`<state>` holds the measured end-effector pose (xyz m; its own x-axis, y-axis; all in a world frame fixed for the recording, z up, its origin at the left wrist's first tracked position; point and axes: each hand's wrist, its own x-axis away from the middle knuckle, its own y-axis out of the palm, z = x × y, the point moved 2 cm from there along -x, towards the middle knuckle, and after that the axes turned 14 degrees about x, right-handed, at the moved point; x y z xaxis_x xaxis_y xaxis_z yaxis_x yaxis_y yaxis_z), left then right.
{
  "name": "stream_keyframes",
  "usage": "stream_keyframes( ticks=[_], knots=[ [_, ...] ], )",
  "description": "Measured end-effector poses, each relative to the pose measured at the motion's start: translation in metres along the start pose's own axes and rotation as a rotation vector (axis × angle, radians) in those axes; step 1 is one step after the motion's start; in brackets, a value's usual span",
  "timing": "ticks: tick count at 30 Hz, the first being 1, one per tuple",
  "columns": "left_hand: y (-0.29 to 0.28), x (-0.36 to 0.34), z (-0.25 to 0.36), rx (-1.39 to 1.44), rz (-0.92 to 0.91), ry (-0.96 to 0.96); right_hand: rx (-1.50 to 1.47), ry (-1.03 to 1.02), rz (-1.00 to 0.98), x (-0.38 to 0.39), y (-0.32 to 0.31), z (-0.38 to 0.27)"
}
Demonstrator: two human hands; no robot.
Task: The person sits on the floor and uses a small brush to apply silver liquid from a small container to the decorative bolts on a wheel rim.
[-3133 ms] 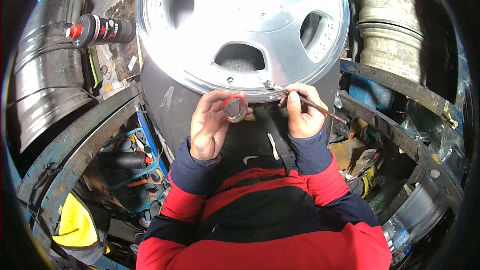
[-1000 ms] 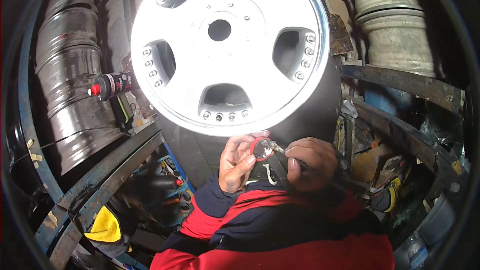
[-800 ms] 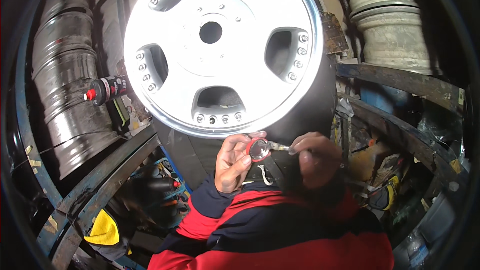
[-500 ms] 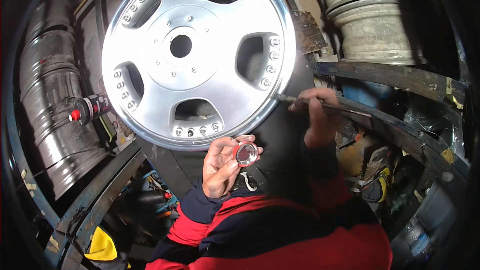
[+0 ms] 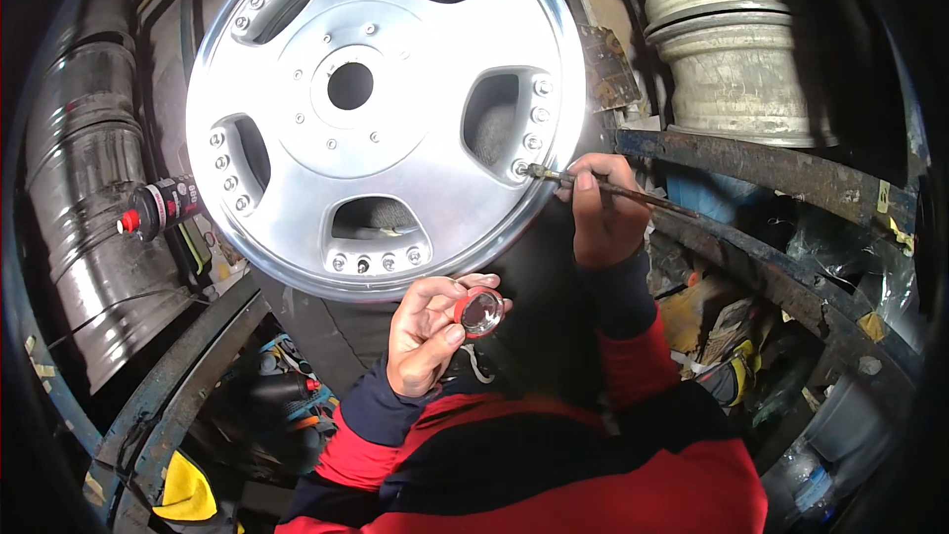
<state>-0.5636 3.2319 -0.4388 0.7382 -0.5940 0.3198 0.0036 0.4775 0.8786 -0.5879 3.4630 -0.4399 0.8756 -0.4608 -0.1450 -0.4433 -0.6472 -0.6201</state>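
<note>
A large silver five-spoke wheel [image 5: 366, 153] with bolts beside its openings lies on a dark padded surface. My left hand [image 5: 420, 341] holds a small round red-rimmed cap or pot [image 5: 481, 313] below the wheel's near edge, its inside facing up. My right hand [image 5: 605, 213] grips a long thin brush [image 5: 657, 206] at the wheel's right side, with the tip touching or just over the lowest bolt [image 5: 521, 168] of the right opening.
Worn rims are stacked at left [image 5: 99, 218] and right [image 5: 727, 69]. A black red-capped bottle [image 5: 158, 208] lies left of the wheel. Rusty blue metal rails [image 5: 751, 168] surround the work. A yellow cloth [image 5: 183, 489] hangs at lower left among clutter.
My right hand has carried the brush from the pot up and right to the bolt at the wheel's right opening. The wheel appears farther left in the view than a second ago.
</note>
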Motion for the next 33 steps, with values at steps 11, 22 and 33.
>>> stream_keyframes(
  ticks=[11,22,33],
  knots=[
    [-0.007,0.004,0.006,-0.026,0.011,-0.038,0.093,-0.032,-0.001,0.002,0.002,-0.004],
    [-0.008,0.004,0.008,-0.019,0.011,-0.023,0.108,-0.030,0.015,0.003,0.000,-0.009],
    [-0.007,0.003,0.010,-0.031,0.025,-0.042,0.088,-0.059,0.023,0.003,0.003,-0.001]
  ],
)
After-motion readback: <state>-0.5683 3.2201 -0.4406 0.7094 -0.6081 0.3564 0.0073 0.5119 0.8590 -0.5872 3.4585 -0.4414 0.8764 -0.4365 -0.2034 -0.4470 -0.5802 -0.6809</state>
